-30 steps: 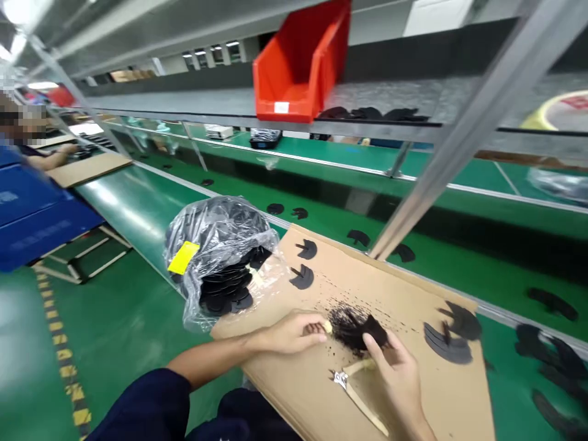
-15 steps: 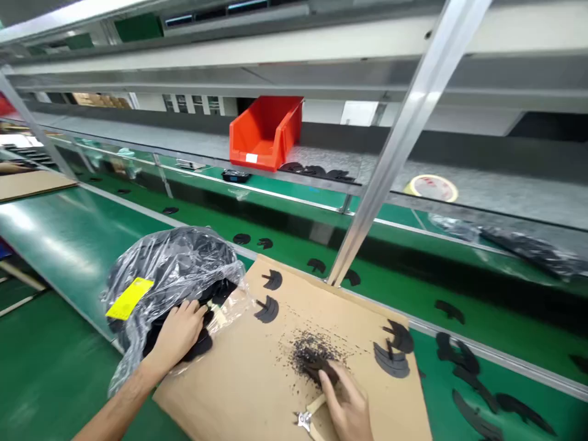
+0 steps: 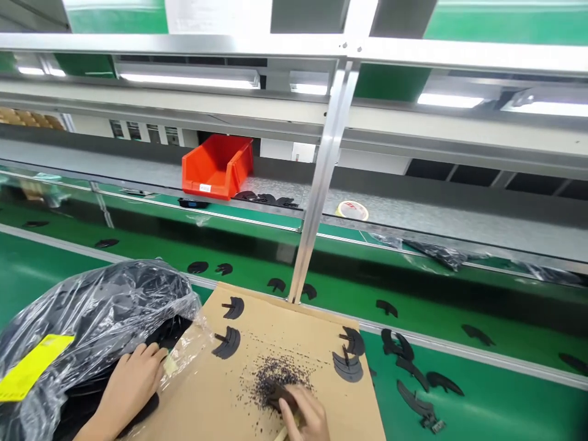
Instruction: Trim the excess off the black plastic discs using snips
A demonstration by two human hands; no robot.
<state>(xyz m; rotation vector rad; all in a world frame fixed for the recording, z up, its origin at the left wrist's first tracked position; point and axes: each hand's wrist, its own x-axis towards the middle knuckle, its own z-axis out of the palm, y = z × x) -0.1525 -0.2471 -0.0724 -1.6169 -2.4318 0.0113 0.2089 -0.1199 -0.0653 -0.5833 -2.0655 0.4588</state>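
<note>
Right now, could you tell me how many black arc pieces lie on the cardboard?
4 pieces: one and one at left, one and one at right; the right hand may hide another.

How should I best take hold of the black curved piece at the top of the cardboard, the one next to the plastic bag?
Pinch the black curved piece by its wide arc, not its thin stem, which points left. Come from above on the right, the arc's outer side, away from the clear plastic bag. It seems to lie flat on the cardboard sheet, so lifting the outer edge first probably helps.
</note>
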